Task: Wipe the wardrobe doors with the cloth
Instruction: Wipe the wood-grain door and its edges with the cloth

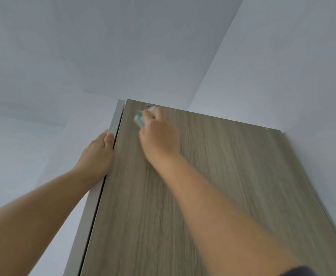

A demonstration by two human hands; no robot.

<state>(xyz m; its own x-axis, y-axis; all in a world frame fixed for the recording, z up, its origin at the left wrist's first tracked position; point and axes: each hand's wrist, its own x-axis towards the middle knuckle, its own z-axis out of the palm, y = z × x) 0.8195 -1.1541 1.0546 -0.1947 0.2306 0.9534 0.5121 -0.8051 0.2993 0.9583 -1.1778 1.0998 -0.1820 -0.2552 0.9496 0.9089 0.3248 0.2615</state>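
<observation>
I'm wiping the top corner of the wood-grain wardrobe door (203,186). My right hand (159,136) curls round the white-and-teal cloth (138,118), pressed under my fingertips. My left hand (97,154) grips the pale edge strip (117,118) alongside. Next, I reckon, firm strokes rightward and down.

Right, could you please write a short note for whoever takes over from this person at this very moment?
Left hand: grips the edge of the pale grey panel, apparently steadying it.
Right hand: holds the white and teal cloth against the wood-grain wardrobe panel, near its top left corner, just below a screw.
Done: cannot tell; the wood-grain surface shows no wet or wiped traces, and the picture is blurred.
Left: probably work down and across from this corner, then wipe the grey panel and any remaining doors.
</observation>
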